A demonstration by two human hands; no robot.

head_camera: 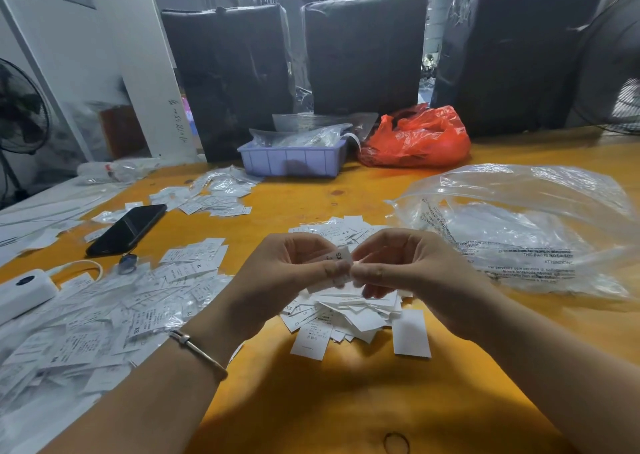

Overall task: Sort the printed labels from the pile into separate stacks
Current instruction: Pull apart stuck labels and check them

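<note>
Above the middle of the orange table, my left hand [294, 266] and my right hand [401, 263] meet and pinch a small bundle of white printed labels [337, 258] between thumbs and fingers. Right beneath them lies a loose pile of labels [343, 315]. One blank label [411, 332] rests apart at the pile's right. Just beyond my hands sits a small stack of labels [341, 228]. A wide spread of labels [114, 308] covers the table's left side, and another group [211, 197] lies further back.
A black phone [126, 230] and a white device [24, 292] lie at the left. A clear plastic bag [519, 232] fills the right side. At the back stand a purple tray [292, 159], a red bag [415, 138] and black wrapped bales [363, 48].
</note>
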